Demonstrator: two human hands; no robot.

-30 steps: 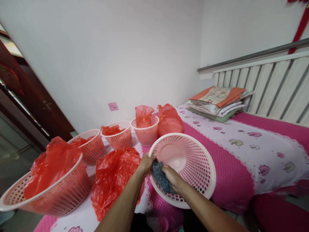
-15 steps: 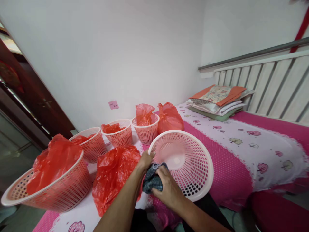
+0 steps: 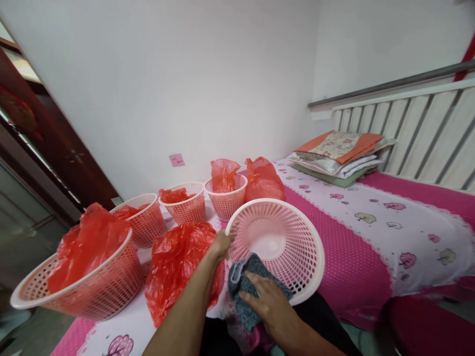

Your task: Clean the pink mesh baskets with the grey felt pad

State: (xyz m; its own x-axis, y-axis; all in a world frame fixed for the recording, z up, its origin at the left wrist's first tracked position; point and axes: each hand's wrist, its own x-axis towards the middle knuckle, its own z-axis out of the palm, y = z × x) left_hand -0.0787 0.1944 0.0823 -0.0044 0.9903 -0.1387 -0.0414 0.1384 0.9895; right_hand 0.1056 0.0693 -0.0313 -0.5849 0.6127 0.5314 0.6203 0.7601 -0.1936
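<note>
My left hand (image 3: 219, 245) grips the left rim of a large pink perforated basket (image 3: 297, 237), which is tilted toward me on the pink bed cover. My right hand (image 3: 267, 304) presses a grey-blue cloth (image 3: 243, 279) against the basket's near rim, fingers curled over the cloth. The basket's inside holds nothing.
A loose red plastic bag (image 3: 178, 264) lies left of my arm. Several pink baskets lined with red bags stand at the left, the nearest a big one (image 3: 79, 284). A tied red bag (image 3: 263, 180) sits behind. Folded bedding (image 3: 336, 155) rests by the slatted headboard (image 3: 419, 133).
My right hand has drawn the cloth from inside the basket out over its near rim, toward me. The left hand keeps its hold on the rim.
</note>
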